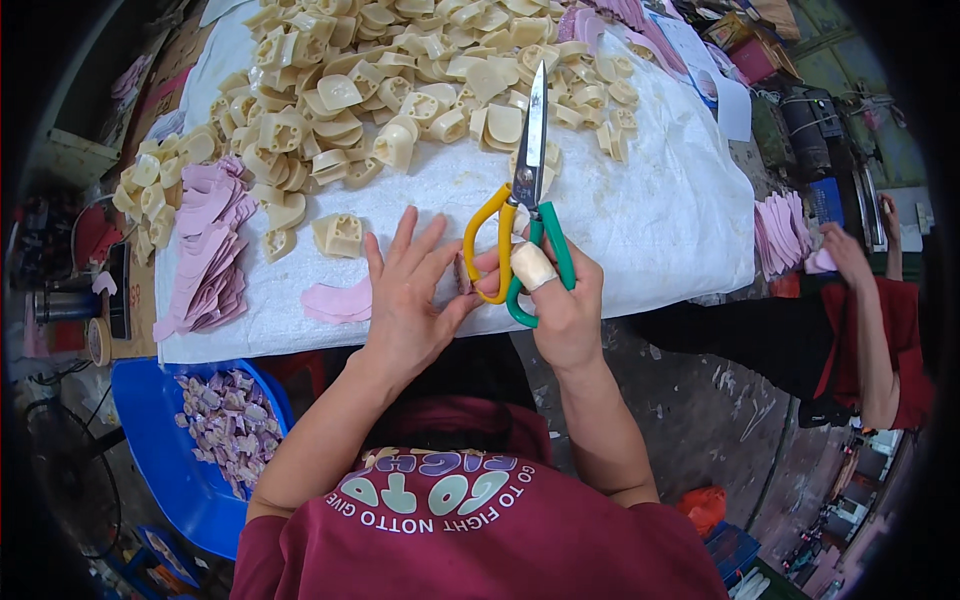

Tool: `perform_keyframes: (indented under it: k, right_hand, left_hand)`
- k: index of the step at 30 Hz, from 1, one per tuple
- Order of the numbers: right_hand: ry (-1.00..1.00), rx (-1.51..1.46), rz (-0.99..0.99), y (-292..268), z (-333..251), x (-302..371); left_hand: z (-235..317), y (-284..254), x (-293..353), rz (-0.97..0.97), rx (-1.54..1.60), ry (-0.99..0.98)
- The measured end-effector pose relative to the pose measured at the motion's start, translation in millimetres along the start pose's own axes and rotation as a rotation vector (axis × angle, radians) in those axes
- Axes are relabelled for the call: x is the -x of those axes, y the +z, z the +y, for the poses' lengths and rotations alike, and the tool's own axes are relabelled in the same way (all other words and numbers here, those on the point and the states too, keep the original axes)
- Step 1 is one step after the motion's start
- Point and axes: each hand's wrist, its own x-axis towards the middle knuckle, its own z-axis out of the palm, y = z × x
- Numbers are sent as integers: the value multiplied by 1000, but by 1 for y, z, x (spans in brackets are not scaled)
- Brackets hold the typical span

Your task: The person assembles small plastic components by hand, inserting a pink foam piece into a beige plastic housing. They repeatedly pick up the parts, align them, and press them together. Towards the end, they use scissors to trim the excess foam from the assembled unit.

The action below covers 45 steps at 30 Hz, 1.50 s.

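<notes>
My right hand is closed round a pair of scissors with one yellow and one green handle. The blades point away from me, over the table. A pale wrap covers the thumb. My left hand is beside it, three fingers stretched out. Its forefinger and thumb curve round a small pinkish piece, mostly hidden, which fingers of my right hand also reach. Left of that hand lies a flat pink cutout. Just beyond stands a single cream moulded part.
A large heap of cream moulded parts covers the far side of the white cloth. Pink cutouts are stacked at left. A blue tub holds small purplish pieces. At right, another person's hand is near more pink cutouts.
</notes>
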Motion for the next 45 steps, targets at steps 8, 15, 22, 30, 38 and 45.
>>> perform_keyframes:
  k: [8, 15, 22, 30, 38, 45]
  right_hand:
    - [-246, 16, 175, 8, -14, 21]
    - [-272, 292, 111, 10, 17, 19]
    - [-343, 59, 239, 1, -3, 22]
    - [-260, -161, 145, -12, -10, 1]
    - [38, 14, 92, -6, -2, 4]
    - [-417, 1235, 71, -49, -14, 19]
  left_hand:
    - [-14, 7, 3, 60, 46, 3]
    - [-15, 9, 3, 25, 49, 40]
    - [-11, 6, 2, 29, 48, 19]
    - [-12, 6, 3, 25, 66, 11]
    - [-17, 5, 5, 76, 131, 13]
    - [-8, -18, 7, 136, 650, -195]
